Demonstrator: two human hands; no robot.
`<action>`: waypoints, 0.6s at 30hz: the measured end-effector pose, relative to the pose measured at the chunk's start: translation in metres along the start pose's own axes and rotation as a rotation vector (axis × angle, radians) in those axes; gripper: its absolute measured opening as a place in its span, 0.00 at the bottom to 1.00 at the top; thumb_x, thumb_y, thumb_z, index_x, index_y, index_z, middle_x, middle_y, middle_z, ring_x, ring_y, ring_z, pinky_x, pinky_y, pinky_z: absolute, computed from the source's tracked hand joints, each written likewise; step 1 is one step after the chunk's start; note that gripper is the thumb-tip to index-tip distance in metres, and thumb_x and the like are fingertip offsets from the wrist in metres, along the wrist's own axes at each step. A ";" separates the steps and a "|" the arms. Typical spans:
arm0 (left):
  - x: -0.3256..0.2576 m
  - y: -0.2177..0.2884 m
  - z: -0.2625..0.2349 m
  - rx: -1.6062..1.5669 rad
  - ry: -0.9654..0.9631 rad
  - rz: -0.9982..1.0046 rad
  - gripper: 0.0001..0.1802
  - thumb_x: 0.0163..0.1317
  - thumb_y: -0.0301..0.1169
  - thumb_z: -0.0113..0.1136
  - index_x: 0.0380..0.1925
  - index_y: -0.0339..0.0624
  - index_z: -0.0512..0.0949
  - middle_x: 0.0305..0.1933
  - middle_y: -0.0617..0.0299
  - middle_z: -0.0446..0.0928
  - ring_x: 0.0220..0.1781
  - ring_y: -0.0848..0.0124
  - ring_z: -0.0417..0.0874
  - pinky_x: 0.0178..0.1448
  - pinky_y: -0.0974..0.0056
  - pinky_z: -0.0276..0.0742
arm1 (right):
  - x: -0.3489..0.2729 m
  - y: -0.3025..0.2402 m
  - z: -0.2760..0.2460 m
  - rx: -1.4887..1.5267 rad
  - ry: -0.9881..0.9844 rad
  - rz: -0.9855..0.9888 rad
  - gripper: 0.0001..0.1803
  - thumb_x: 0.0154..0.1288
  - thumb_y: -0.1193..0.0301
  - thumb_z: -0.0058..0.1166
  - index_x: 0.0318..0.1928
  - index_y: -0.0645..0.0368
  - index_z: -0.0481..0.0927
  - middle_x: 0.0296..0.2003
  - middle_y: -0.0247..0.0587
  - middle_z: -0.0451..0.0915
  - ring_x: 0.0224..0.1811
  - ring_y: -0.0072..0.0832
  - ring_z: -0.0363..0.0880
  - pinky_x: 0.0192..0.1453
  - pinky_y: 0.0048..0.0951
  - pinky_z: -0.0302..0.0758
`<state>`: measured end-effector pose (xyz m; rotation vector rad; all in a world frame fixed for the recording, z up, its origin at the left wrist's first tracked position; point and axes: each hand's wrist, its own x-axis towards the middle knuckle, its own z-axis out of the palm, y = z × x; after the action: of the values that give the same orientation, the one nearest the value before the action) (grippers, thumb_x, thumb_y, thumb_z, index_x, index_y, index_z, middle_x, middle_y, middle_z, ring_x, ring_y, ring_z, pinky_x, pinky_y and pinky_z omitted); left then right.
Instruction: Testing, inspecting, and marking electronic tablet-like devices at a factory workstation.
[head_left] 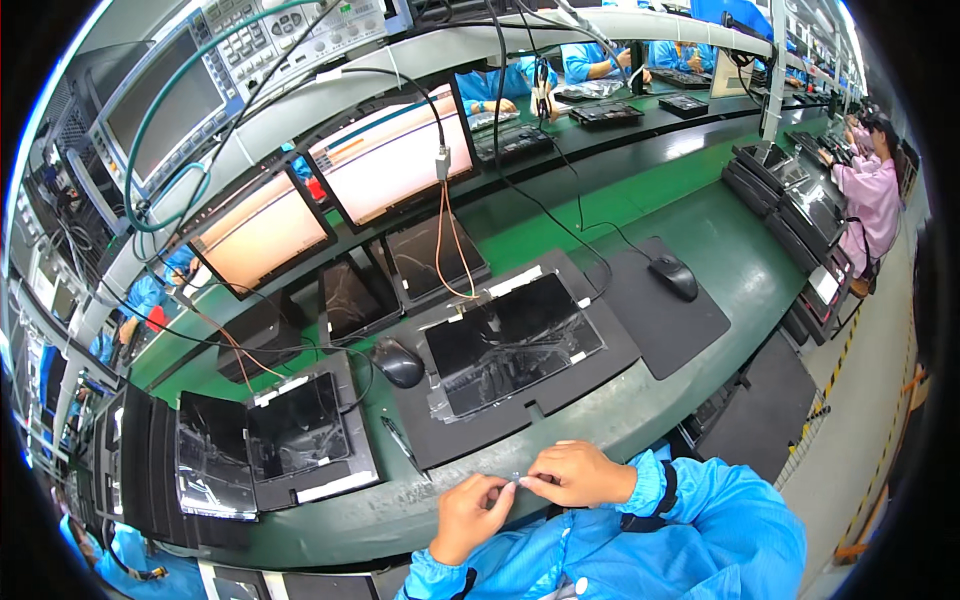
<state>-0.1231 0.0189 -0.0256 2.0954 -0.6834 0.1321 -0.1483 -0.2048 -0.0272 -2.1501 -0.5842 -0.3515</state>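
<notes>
My left hand (468, 515) and my right hand (578, 474) meet in front of my body at the near edge of the green table (345, 508). The fingertips of both are pinched on a small pale scrap (516, 479), too tiny to name. Just beyond lies a black display panel (505, 345) under wrinkled clear film, with small white tabs at its edges. It rests in a dark foam tray (455, 440), and a cable adapter joins its far edge. A black pen (404, 446) lies left of the tray, nearest my left hand.
A black mouse (398, 362) sits left of the tray; another mouse (673, 277) is on a dark pad (655, 320). More panels (297, 425) lie at left. Monitors (390, 150) and hanging cables stand beyond. Trays are stacked (785, 195) at right, near a person in pink (868, 205).
</notes>
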 end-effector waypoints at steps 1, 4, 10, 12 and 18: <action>-0.001 0.001 0.001 0.006 0.007 -0.001 0.06 0.56 0.29 0.76 0.32 0.42 0.87 0.23 0.63 0.78 0.18 0.74 0.74 0.23 0.67 0.68 | -0.001 0.000 -0.001 -0.021 0.011 -0.056 0.10 0.66 0.64 0.65 0.30 0.55 0.84 0.26 0.37 0.82 0.26 0.37 0.79 0.34 0.37 0.75; -0.003 0.003 0.001 0.033 0.018 0.034 0.06 0.57 0.29 0.75 0.32 0.42 0.86 0.23 0.62 0.78 0.19 0.72 0.77 0.24 0.66 0.72 | -0.001 -0.001 -0.003 -0.094 -0.054 -0.132 0.10 0.67 0.64 0.65 0.31 0.55 0.84 0.28 0.37 0.82 0.28 0.37 0.80 0.36 0.37 0.75; -0.004 0.001 -0.002 0.145 -0.064 0.108 0.05 0.58 0.29 0.73 0.32 0.44 0.85 0.26 0.61 0.81 0.24 0.66 0.85 0.27 0.63 0.79 | -0.003 0.000 -0.003 0.021 -0.031 -0.058 0.10 0.67 0.64 0.65 0.33 0.56 0.84 0.29 0.37 0.83 0.31 0.37 0.82 0.39 0.38 0.76; -0.002 -0.001 -0.001 0.143 -0.019 0.117 0.05 0.57 0.29 0.73 0.31 0.45 0.85 0.26 0.62 0.80 0.24 0.65 0.84 0.27 0.61 0.78 | -0.004 0.003 -0.004 0.046 -0.010 -0.084 0.09 0.66 0.64 0.66 0.33 0.56 0.84 0.27 0.37 0.82 0.29 0.36 0.81 0.37 0.37 0.75; -0.003 0.003 0.008 0.319 -0.040 0.187 0.06 0.59 0.31 0.71 0.30 0.45 0.83 0.25 0.60 0.78 0.26 0.60 0.82 0.29 0.58 0.77 | -0.008 0.004 -0.005 0.132 -0.067 -0.184 0.08 0.63 0.67 0.69 0.32 0.57 0.85 0.25 0.37 0.81 0.27 0.38 0.80 0.35 0.38 0.73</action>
<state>-0.1281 0.0126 -0.0286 2.3380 -0.9322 0.3220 -0.1535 -0.2128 -0.0305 -1.9927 -0.8247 -0.3315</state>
